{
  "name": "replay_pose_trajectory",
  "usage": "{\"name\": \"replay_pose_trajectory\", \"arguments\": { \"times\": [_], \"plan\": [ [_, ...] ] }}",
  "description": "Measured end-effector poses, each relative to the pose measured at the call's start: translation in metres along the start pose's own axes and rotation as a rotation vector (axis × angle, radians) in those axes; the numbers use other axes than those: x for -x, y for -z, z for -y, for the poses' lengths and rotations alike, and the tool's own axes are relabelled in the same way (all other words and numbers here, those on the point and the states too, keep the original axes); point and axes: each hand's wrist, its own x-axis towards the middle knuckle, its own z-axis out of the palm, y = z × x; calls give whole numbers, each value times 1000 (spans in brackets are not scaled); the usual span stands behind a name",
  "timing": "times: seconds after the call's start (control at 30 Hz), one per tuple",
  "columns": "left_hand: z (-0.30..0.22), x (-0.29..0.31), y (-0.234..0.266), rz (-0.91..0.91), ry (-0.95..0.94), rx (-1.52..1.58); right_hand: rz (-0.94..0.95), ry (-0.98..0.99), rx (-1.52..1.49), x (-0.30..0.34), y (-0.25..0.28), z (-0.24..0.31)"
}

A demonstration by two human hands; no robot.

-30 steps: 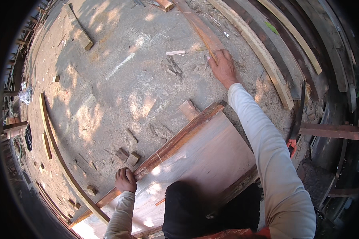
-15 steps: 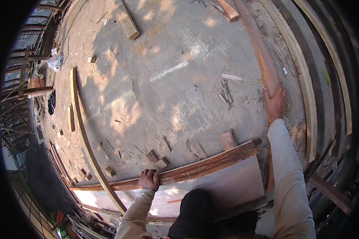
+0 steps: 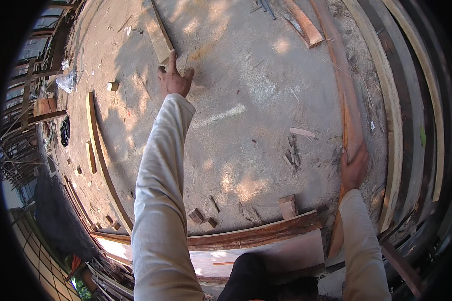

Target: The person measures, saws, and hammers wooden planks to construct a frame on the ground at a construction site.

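Note:
My left hand (image 3: 176, 83) is stretched far forward, its fingers apart and its index finger pointing ahead. Its fingertips are at the near end of a squared wooden beam (image 3: 158, 36); whether they touch it I cannot tell. At the right, my right hand (image 3: 354, 168) is closed around the edge of a long reddish-brown plank (image 3: 347, 103) that runs away from me along the ground. Across the front, close to my leg, lies a wide pale board (image 3: 286, 251) with a rough bark-brown far edge.
Small wood blocks (image 3: 288, 206) lie beyond the board. A long thin batten (image 3: 96, 135) is at the left, and a reddish offcut (image 3: 306, 27) at the far right. Several long planks (image 3: 386, 100) line the right side. Splinters (image 3: 292, 153) and a plastic bag (image 3: 65, 82) litter the ground.
My left hand has let go of the board's far edge and reached forward to the beam's end. My right hand keeps its grip on the long plank. The view has shifted slightly.

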Motion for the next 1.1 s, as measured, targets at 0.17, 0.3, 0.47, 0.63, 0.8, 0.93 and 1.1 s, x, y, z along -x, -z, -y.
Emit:
{"name": "replay_pose_trajectory", "arguments": {
  "times": [0.17,0.3,0.47,0.63,0.8,0.93,1.1],
  "plan": [
    [5,-86,-18,89,86,-171,40,-22,25,-1,0,1],
    [32,-118,-34,163,-36,-283,6,40,-6,2,-1,4],
    [17,-99,-42,109,27,-313,7,31,26,1,0,-6],
    [38,-51,-26,24,-113,-314,64,-27,-10,0,6,3],
    [37,87,-4,-82,-74,-70,49,-46,-23,1,9,2],
    [44,206,43,-135,-152,99,62,-63,-47,2,9,2],
    [54,384,72,2,-62,435,4,-29,-56,1,15,-4]
  ]
}}
